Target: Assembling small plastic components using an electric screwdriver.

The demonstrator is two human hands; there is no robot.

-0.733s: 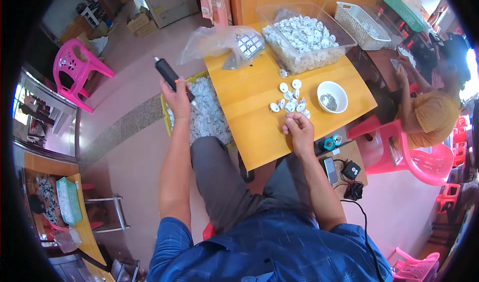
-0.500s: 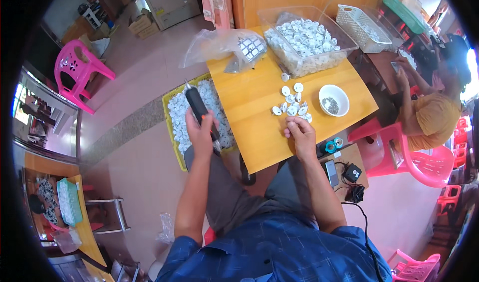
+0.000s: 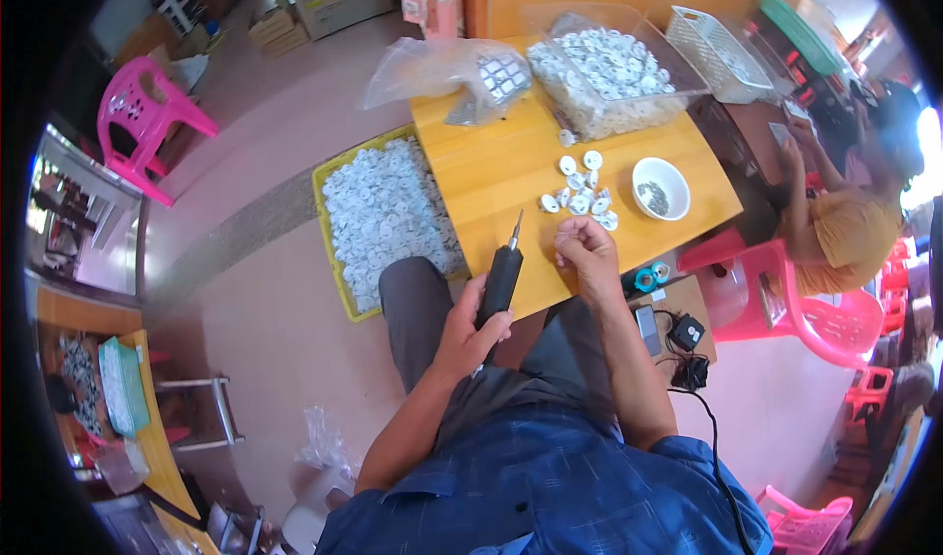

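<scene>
My left hand (image 3: 470, 321) grips the electric screwdriver (image 3: 502, 278); right hand (image 3: 587, 250) pinches something unclear — loose white parts (image 3: 580, 192) on the table (image 3: 501, 177) look unfinished.

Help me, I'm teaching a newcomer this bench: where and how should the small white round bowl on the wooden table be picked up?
Take the small white round bowl by its rim, from above on the near side. It stands upright and open, with small dark bits inside. White round parts crowd its left, so approach from the front table edge, nearest the right hand.

Bright daylight, glare at right, fisheye-bent edges.
</scene>
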